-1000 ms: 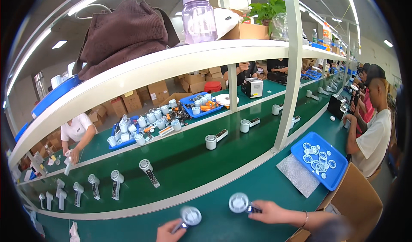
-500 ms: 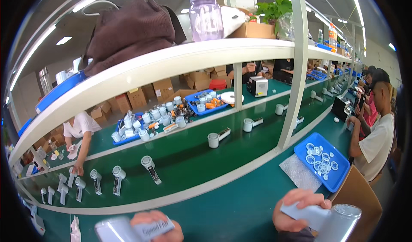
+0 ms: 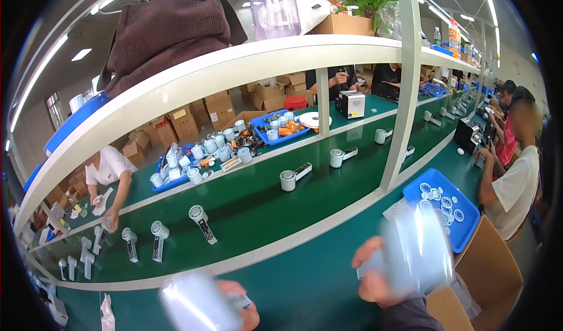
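Note:
My left hand [image 3: 249,313] is closed around the handle of a pale blue handheld fan [image 3: 196,301] at the lower middle. Its rounded head points left and is smeared by motion. Further right, my right hand [image 3: 375,278] grips a second pale blue fan [image 3: 417,249], its large blurred head raised in front of the bubble wrap and part of a blue tray [image 3: 467,232]. White ring-shaped parts lie in that tray. Both fans are above the green worktable [image 3: 293,266], apart from each other.
Beyond the table, a green conveyor belt [image 3: 246,205] carries several fans. A white post [image 3: 404,96] and shelf edge [image 3: 234,67] stand ahead. An open cardboard box [image 3: 498,266] is at my right, near a seated co-worker [image 3: 519,196]. Another person's hand [image 3: 110,218] reaches the belt at far left.
The right-hand fan has swung up, its head now covering part of the tray. The left-hand fan has shifted right and turned. At far left, the other person's hand has moved slightly.

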Available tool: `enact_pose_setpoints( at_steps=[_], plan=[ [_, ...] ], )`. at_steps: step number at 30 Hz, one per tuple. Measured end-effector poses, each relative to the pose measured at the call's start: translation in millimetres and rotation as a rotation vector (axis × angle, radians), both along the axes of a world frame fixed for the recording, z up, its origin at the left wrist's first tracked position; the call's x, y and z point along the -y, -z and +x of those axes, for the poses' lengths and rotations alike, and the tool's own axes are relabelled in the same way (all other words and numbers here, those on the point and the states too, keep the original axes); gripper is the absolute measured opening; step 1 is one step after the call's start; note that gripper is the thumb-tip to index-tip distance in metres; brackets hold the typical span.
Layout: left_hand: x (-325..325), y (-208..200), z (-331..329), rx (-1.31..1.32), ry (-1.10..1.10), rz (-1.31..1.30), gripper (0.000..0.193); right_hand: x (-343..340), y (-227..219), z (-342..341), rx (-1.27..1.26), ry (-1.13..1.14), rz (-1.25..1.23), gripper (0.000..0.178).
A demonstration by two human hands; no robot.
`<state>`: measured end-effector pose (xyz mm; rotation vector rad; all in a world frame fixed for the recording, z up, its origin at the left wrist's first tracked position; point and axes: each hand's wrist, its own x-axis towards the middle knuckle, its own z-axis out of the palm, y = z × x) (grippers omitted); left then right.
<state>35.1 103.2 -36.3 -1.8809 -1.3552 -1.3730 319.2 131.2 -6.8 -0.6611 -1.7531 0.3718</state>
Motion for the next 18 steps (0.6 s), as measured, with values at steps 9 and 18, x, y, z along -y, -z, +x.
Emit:
enact_pose_setpoints(
  at_steps=[9,18],
  plan=[
    [-11,7,25,0.845,0.33,0.184,0.046,-14,15,-32,-0.575,-0.093,-0.197,0.04],
    [-7,24,16,0.665,0.438,0.447,0.045,-22,22,-35,-0.234,-0.106,0.203,0.042]
  ],
)
